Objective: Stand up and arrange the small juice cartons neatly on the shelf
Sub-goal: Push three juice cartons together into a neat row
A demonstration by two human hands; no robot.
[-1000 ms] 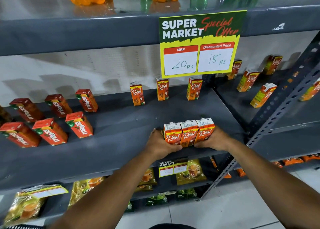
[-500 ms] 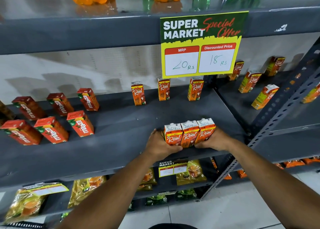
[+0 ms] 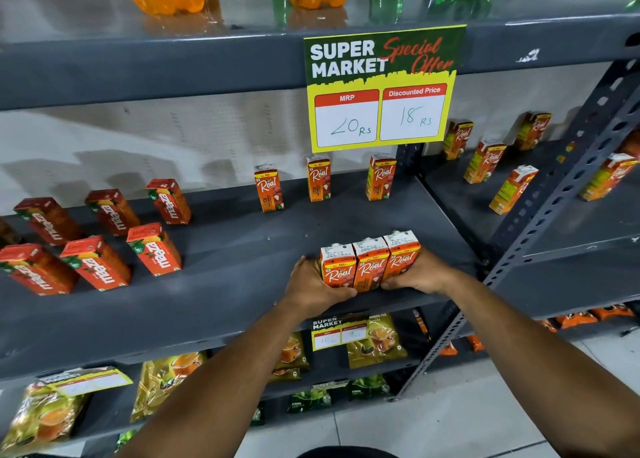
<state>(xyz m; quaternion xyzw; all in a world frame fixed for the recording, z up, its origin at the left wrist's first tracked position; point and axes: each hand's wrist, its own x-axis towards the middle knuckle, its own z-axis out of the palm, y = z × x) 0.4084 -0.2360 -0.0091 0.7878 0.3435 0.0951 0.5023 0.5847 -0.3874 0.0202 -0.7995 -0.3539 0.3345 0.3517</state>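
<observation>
- Reading from the left of the grey metal shelf [image 3: 221, 284]: six red-orange Maaza cartons [image 3: 156, 249] lie tipped over in two loose rows, long axes slanting toward the back wall and well apart from both hands; a seventh may be cut off at the frame's edge.
- Left hand [image 3: 311, 286] presses its palm against the left face of a block of three upright orange-and-white Real juice cartons [image 3: 370, 263], thumb wrapped across the front.
- The block stands near the shelf's front edge, cartons touching side by side, long axes vertical; it lies directly between the hands, equally near to each.
- Behind it, three more Real cartons [image 3: 318, 179] stand spaced apart along the back.
- Right hand [image 3: 417, 273] clamps the block's right face, so that both hands squeeze inward.
- On the adjoining shelf to the right, at least five Real cartons [image 3: 485, 161] stand scattered.
</observation>
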